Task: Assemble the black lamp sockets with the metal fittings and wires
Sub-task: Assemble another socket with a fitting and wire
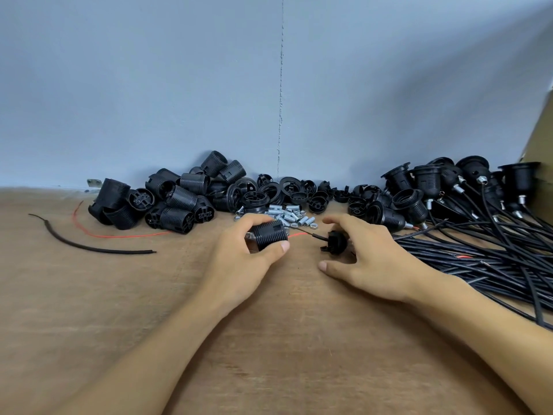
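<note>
On the wooden table [104, 310], my left hand [239, 265] grips a ribbed black socket body [269, 235] between thumb and fingers. Just beside it, my right hand [368, 259], fingers spread loosely, rests over a small black cap [333, 242] with a red wire [297, 235] leading toward the socket. I should line the two up squarely, keeping the wire unpinched, before joining them.

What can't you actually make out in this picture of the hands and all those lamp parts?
Head view:
- Left end of the ribbed socket: covered by the left hand.
- Underside of the small black cap: hidden by the right hand.
- Whether the red wire enters the socket: too small.
- Far ends of the black cables: cut off at the right edge.
</note>
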Action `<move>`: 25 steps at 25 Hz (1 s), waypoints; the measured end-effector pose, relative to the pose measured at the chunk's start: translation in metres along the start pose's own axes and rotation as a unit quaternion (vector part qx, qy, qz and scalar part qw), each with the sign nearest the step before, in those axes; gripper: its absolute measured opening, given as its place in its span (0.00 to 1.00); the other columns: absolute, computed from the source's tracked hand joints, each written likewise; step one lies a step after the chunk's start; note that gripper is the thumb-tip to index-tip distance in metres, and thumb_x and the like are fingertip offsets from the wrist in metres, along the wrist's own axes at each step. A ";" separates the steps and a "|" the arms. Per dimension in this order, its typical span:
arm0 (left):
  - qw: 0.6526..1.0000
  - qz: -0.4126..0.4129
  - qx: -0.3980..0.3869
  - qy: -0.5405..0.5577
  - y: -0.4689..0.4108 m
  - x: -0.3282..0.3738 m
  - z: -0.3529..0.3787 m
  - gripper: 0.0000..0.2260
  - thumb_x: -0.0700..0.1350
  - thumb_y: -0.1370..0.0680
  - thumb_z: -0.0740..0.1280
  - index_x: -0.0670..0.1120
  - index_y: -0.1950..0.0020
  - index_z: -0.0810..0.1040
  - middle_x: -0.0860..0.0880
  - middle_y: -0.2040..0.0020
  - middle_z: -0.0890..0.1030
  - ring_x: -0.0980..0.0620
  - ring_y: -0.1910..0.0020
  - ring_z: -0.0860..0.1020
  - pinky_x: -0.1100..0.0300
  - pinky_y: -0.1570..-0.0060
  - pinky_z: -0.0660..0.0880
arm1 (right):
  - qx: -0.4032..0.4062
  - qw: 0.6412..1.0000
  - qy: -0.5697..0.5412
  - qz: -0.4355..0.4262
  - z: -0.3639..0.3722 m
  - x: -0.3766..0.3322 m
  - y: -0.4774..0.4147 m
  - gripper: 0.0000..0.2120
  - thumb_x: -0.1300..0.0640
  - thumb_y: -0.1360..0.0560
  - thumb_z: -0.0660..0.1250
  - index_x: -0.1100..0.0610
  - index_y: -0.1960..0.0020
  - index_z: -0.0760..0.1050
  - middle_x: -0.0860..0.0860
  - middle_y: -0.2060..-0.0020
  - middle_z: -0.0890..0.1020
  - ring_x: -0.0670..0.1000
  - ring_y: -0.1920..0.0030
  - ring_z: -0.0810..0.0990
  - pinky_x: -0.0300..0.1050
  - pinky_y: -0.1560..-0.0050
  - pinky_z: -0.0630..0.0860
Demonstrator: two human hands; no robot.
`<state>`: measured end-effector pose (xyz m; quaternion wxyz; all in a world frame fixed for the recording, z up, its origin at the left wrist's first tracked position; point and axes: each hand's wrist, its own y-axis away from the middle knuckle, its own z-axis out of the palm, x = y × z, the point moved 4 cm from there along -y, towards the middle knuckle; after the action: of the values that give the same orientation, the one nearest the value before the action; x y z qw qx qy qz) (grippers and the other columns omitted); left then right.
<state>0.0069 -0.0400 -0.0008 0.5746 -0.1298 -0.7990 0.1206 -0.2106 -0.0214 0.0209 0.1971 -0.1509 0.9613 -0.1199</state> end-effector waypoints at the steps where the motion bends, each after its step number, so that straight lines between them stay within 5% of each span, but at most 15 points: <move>1: 1.000 0.001 -0.006 0.002 0.000 0.001 0.000 0.15 0.45 0.28 0.78 0.58 0.45 0.80 0.63 0.53 0.83 0.63 0.55 0.81 0.72 0.55 0.73 | -0.003 1.000 -0.012 0.004 0.000 0.003 0.000 0.28 0.44 0.28 0.73 0.44 0.32 0.66 0.37 0.44 0.75 0.42 0.39 0.73 0.48 0.31 0.67; 6: 0.999 0.051 -0.015 -0.007 0.006 0.010 0.005 0.18 0.42 0.28 0.78 0.61 0.45 0.81 0.60 0.50 0.84 0.60 0.50 0.82 0.63 0.47 0.76 | 0.025 0.996 -0.087 0.013 0.000 0.004 0.000 0.18 0.43 0.30 0.76 0.39 0.46 0.71 0.36 0.52 0.78 0.36 0.49 0.75 0.31 0.49 0.73; 12: 0.995 0.067 -0.068 -0.041 0.014 0.020 0.018 0.14 0.53 0.31 0.73 0.68 0.48 0.78 0.64 0.51 0.82 0.62 0.52 0.80 0.69 0.52 0.73 | 0.069 0.996 -0.018 -0.044 0.000 -0.023 0.008 0.24 0.38 0.31 0.71 0.42 0.39 0.69 0.37 0.47 0.80 0.40 0.54 0.75 0.43 0.51 0.74; 16: 0.994 0.072 -0.066 -0.040 0.015 0.022 0.022 0.14 0.53 0.30 0.71 0.63 0.45 0.78 0.63 0.49 0.81 0.63 0.50 0.79 0.72 0.53 0.71 | 0.113 0.986 0.082 -0.096 0.000 -0.035 0.012 0.24 0.47 0.28 0.72 0.50 0.35 0.69 0.44 0.47 0.82 0.48 0.51 0.79 0.43 0.52 0.68; 19: 0.996 0.064 -0.051 -0.025 0.018 0.024 0.029 0.17 0.60 0.32 0.73 0.61 0.45 0.77 0.59 0.47 0.80 0.62 0.46 0.79 0.63 0.46 0.74 | 0.136 0.974 0.123 -0.132 0.001 -0.044 0.015 0.24 0.57 0.33 0.70 0.56 0.37 0.72 0.48 0.52 0.84 0.52 0.51 0.82 0.46 0.54 0.67; 25: 0.998 0.048 0.019 -0.020 0.020 0.023 0.032 0.19 0.57 0.35 0.80 0.60 0.49 0.76 0.59 0.48 0.78 0.61 0.49 0.78 0.61 0.49 0.75 | 0.118 0.987 0.021 -0.105 0.006 -0.048 0.014 0.26 0.53 0.33 0.65 0.52 0.35 0.70 0.44 0.50 0.80 0.46 0.51 0.76 0.45 0.52 0.69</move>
<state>-0.0290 -0.0149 0.0035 0.5548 -0.1548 -0.8004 0.1661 -0.1698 0.0062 0.0283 0.1798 -0.2246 0.9230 -0.2555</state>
